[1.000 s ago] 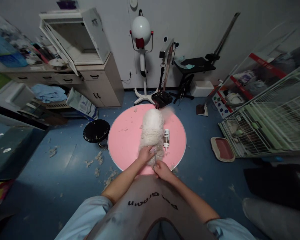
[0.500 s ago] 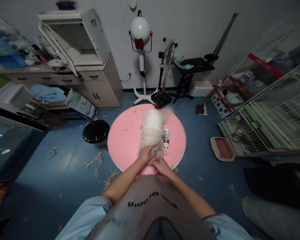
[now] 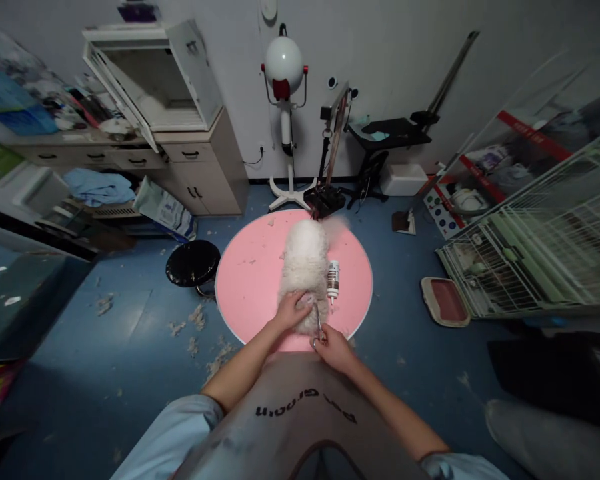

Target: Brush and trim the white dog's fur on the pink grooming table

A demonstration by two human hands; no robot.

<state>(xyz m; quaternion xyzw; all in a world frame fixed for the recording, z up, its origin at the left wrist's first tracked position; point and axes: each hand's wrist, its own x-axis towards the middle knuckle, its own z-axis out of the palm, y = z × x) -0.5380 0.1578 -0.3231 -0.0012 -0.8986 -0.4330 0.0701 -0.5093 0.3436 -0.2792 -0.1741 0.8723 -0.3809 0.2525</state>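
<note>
A fluffy whitish dog [image 3: 305,257] lies or stands on the round pink table [image 3: 247,267], its near end toward me. My left hand [image 3: 291,311] grips fur at that near end, around a pinkish patch that looks like the inside of an ear. In my right hand [image 3: 334,347] is a slim metal tool [image 3: 319,321] with scissor-style finger loops. Its shaft points away from me, the tip close to the pinkish patch; whether it is scissors or a clamp is too small to tell. A white bottle [image 3: 333,280] with a brown label and nozzle lies right of the dog.
A black round stool [image 3: 193,263] stands left of the table. Behind are a white stand dryer [image 3: 284,67] and a cabinet [image 3: 200,167]. On the right are wire cages [image 3: 510,260] and a litter tray [image 3: 445,301]. Hair clumps [image 3: 197,317] lie on the blue floor.
My right hand has moved slightly right and toward me with the metal tool, showing more of its shaft and loops. My left hand stays at the same spot on the dog.
</note>
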